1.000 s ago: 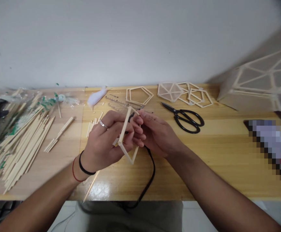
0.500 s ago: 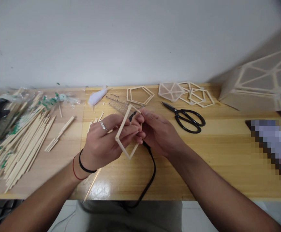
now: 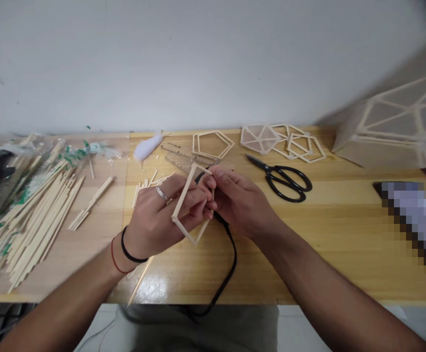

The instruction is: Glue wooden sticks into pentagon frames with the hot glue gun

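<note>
Both hands together over the desk [image 3: 308, 254], fingers meeting at one stick frame [image 3: 184, 192]. Right hand [image 3: 242, 203] pinches its upper right corner; left hand [image 3: 157, 211] grips the right side, fingers through the opening. Frame is up off the desk, tilted.

Status on it: outline looks mostly joined, visible corners meet. Right side is behind fingers, can't tell if that joint is done. No spokes or sheet on it.

Just beyond: short cut sticks [image 3: 145, 185] left of it, clear ruler [image 3: 179, 159] behind, nested pentagons [image 3: 193, 144] past that, bare. Scissors [image 3: 269, 169] lie to the right, handles toward the right.

Further out: one covered panel [image 3: 259, 139] has spokes plus sheet, looks finished; bare frames [image 3: 319, 146] overlap beside it. Going by that panel, I'd call the bare ones part-built. Big covered structure [image 3: 389, 139] far right. Plenty of long sticks [image 3: 46, 225] uncut at left.
</note>
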Action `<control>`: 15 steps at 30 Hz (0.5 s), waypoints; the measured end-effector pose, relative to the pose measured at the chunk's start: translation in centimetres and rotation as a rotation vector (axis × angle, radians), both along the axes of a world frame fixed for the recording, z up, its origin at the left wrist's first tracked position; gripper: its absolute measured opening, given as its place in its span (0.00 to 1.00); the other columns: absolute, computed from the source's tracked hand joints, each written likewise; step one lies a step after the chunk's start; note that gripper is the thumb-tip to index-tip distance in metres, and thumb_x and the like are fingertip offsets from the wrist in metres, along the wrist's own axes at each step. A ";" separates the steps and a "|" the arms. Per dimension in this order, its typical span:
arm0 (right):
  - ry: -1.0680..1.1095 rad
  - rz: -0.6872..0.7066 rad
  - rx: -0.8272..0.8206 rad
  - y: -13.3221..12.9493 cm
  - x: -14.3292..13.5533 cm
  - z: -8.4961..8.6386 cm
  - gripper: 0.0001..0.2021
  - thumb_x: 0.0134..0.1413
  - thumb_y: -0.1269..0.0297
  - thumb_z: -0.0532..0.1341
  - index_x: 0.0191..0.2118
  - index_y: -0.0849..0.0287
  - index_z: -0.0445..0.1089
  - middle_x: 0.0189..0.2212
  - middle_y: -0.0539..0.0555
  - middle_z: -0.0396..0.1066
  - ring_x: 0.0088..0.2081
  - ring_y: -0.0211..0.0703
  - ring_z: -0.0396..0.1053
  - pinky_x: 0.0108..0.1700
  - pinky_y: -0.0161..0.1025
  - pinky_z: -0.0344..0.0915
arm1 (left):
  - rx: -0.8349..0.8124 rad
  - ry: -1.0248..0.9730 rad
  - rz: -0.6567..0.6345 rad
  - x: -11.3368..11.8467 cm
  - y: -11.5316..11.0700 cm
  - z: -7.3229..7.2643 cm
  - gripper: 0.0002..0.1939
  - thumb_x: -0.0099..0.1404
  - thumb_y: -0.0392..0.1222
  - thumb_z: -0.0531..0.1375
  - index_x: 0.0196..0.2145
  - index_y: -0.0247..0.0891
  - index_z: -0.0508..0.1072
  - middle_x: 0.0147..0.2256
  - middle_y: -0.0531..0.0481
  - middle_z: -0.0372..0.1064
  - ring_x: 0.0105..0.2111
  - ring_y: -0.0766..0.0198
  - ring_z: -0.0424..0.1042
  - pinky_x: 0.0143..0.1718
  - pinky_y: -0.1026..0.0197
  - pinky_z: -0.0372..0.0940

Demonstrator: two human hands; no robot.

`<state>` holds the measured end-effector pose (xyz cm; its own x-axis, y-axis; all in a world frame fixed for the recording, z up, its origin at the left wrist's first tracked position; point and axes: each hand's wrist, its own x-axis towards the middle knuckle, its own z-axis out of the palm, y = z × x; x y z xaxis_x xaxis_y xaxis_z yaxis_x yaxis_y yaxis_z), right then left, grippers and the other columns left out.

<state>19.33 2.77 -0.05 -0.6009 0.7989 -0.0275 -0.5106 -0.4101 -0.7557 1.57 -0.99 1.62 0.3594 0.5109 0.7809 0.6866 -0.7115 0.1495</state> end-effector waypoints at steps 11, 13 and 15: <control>0.022 0.028 -0.044 -0.1 -0.2 0.3 0.16 0.67 0.54 0.69 0.31 0.58 0.70 0.24 0.46 0.67 0.25 0.35 0.64 0.29 0.33 0.69 | -0.023 -0.040 -0.026 0.0 0.1 -0.2 0.03 0.69 0.34 0.66 0.40 0.39 0.77 0.38 0.50 0.80 0.34 0.67 0.81 0.34 0.67 0.75; 0.035 0.032 -0.068 -0.1 -0.2 0.3 0.16 0.67 0.55 0.69 0.31 0.58 0.71 0.24 0.46 0.66 0.24 0.35 0.62 0.28 0.33 0.68 | -0.056 -0.075 -0.040 0.2 0.0 -0.3 0.05 0.69 0.33 0.66 0.41 0.40 0.77 0.39 0.50 0.80 0.36 0.65 0.82 0.36 0.66 0.77; 0.043 0.032 -0.106 -0.2 -0.2 0.4 0.15 0.67 0.57 0.68 0.31 0.58 0.70 0.24 0.47 0.65 0.23 0.35 0.60 0.26 0.33 0.66 | -0.131 -0.145 -0.076 0.3 -0.1 -0.4 0.07 0.68 0.32 0.66 0.43 0.41 0.76 0.40 0.50 0.80 0.38 0.64 0.82 0.38 0.65 0.78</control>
<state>19.12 2.62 0.36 -0.6285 0.7732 -0.0847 -0.5269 -0.5033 -0.6849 1.88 -1.08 1.26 0.2899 0.5871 0.7558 0.5959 -0.7287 0.3374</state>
